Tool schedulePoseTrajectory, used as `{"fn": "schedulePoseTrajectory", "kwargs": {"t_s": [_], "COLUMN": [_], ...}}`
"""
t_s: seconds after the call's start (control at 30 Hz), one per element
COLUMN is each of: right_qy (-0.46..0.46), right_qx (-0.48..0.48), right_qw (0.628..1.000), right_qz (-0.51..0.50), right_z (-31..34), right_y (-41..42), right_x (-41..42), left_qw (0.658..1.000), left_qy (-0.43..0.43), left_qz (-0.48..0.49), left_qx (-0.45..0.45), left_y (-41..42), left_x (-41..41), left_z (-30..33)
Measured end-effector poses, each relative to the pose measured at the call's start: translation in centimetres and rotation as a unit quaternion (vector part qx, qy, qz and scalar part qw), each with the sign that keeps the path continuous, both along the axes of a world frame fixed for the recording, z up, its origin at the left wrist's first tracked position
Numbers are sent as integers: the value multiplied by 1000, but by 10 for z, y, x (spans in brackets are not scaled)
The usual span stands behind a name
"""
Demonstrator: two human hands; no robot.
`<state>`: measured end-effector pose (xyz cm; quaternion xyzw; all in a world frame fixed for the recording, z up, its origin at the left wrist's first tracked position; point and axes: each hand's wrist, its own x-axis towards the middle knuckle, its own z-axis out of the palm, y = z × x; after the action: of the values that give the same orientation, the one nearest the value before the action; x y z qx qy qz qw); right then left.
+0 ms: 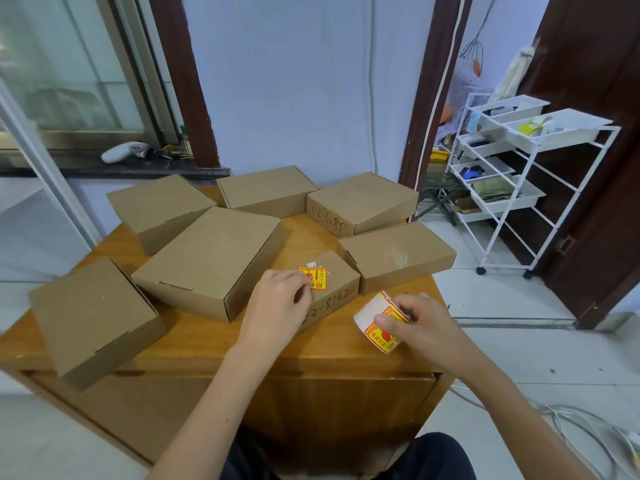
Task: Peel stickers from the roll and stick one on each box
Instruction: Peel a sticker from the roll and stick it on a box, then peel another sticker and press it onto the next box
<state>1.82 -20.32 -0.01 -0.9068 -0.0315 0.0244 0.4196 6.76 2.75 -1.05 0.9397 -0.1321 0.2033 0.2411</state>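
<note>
Several brown cardboard boxes lie on a wooden table point(194, 344). My left hand point(277, 303) presses a red-and-yellow sticker point(317, 278) onto the top of a small box point(337, 277) marked with handwritten numbers, near the table's front middle. My right hand point(420, 325) grips the sticker roll point(375, 327), white backing with red-yellow stickers, just right of that box above the table's front right corner. The other boxes, such as the large one point(207, 261) to the left and the one point(398, 254) to the right, show no stickers.
A box point(93, 317) overhangs the table's front left corner. Three more boxes point(266, 188) sit along the back by the wall. A white wheeled rack point(519, 174) with trays stands to the right. Cables point(571, 420) lie on the floor at right.
</note>
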Motion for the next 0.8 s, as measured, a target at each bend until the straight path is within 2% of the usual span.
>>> {"fn": "schedulePoseTrajectory", "kwargs": {"t_s": [0.13, 0.37, 0.43, 0.5, 0.6, 0.8], "right_qy": [-4, -31, -35, -35, -39, -24], "right_qx": [24, 143, 173, 213, 259, 290], "right_qw": [1000, 988, 983, 975, 963, 956], "right_qz": [-16, -48, -57, -61, -56, -39], "right_z": [-1, 9, 11, 14, 16, 22], "right_y": [3, 19, 26, 33, 42, 46], "right_x": [1, 4, 5, 8, 10, 4], "left_qw": [1000, 999, 999, 991, 971, 962], "left_qy": [-3, 23, 20, 52, 115, 142], "left_qz": [15, 0, -30, -95, -194, -181], "left_qx": [21, 23, -16, -83, -84, -150], "left_y": [1, 1, -1, -5, -13, -15], "left_x": [-1, -11, -20, -32, -46, -49], "left_z": [-4, -5, 5, 17, 24, 19]}}
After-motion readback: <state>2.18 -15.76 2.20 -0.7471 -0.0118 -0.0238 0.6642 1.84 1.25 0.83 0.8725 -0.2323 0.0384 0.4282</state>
